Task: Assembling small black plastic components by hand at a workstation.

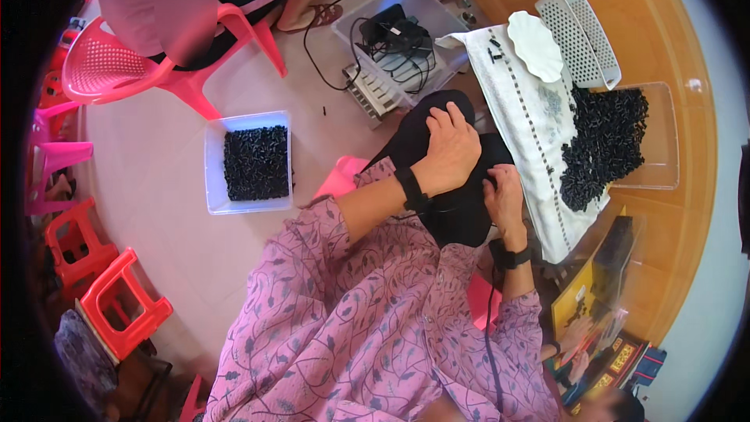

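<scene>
My left hand lies palm down on my black-clad thigh, its fingers slightly spread and nothing visible in it. My right hand rests on the other thigh, near the white towel's edge. Its fingers bend loosely, with the thumb a little apart, and no held thing shows. A black band circles each wrist. On the white towel to my right lies a heap of small black cylindrical pieces, spilling from a clear tray. Farther up the towel are a few loose black pieces and a white scalloped plate.
A white perforated basket sits on the wooden table. On the floor, a translucent bin holds many black pieces. Ahead, a clear box contains cables and adapters. A person sits on a pink chair; red stools stand left.
</scene>
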`<state>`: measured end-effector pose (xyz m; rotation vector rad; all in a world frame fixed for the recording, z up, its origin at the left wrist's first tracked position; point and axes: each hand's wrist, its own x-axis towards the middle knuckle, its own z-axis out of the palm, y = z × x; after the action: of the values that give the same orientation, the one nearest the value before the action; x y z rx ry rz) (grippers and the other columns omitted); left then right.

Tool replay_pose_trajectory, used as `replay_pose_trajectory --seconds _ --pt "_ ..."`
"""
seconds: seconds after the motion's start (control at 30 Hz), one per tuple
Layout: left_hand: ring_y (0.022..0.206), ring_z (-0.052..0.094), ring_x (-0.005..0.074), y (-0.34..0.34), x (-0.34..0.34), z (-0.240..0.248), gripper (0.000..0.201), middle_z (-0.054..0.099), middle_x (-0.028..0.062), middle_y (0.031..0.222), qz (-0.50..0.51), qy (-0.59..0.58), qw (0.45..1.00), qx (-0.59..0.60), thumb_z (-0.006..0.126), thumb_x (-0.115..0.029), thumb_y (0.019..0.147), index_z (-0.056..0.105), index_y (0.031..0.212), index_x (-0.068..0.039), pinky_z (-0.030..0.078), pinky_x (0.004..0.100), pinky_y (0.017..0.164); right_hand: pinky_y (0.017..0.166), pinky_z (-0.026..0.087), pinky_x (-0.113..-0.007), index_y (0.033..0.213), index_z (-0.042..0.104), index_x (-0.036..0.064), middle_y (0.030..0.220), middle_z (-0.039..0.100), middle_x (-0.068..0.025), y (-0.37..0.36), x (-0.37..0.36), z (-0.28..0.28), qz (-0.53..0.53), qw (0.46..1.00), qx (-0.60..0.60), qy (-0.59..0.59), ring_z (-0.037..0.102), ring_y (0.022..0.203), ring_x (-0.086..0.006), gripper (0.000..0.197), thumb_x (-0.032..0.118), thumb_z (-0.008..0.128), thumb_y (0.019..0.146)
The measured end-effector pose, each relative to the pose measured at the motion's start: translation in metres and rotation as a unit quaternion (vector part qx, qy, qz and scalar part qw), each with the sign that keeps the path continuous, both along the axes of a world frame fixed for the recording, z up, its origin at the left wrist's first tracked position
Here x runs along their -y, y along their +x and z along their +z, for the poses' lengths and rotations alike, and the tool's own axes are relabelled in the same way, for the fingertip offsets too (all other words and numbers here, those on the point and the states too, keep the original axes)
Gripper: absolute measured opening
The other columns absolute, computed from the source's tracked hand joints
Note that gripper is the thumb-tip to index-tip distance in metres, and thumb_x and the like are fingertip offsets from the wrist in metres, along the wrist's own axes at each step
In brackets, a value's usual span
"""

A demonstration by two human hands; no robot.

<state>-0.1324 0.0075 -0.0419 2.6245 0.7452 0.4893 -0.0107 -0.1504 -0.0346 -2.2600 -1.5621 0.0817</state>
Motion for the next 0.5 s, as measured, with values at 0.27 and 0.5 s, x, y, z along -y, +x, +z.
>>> replay_pose_trajectory --seconds 0.27,0.5 --pt "0.122 0.030 0.0719 -0.009 0.001 0.005 0.049 0.034 0.0381 0.142 -0.019 -0.013 0.999 0.023 0.079 -0.027 0.074 0.065 0.104 0.011 0.030 0.0757 0.096 0.081 0.049 -0.042 0.096 0.065 -0.0008 0.095 0.061 -0.0186 0.018 0.001 0.004 -0.035 0.999 -0.018 -0.033 0.060 0.093 -0.0378 0.019 0.000 0.071 0.078" --pt "0.136 0.029 0.0578 -0.019 0.002 0.012 0.026 0.047 0.0354 0.133 -0.123 -0.001 0.992 0.028 0.061 -0.012 0.078 0.071 0.092 0.007 0.024 0.0834 0.093 0.082 0.049 -0.041 0.098 0.064 -0.0002 0.096 0.061 -0.0173 0.019 0.005 0.005 -0.031 0.999 0.019 -0.016 0.061 0.092 -0.0359 0.016 -0.002 0.065 0.083"
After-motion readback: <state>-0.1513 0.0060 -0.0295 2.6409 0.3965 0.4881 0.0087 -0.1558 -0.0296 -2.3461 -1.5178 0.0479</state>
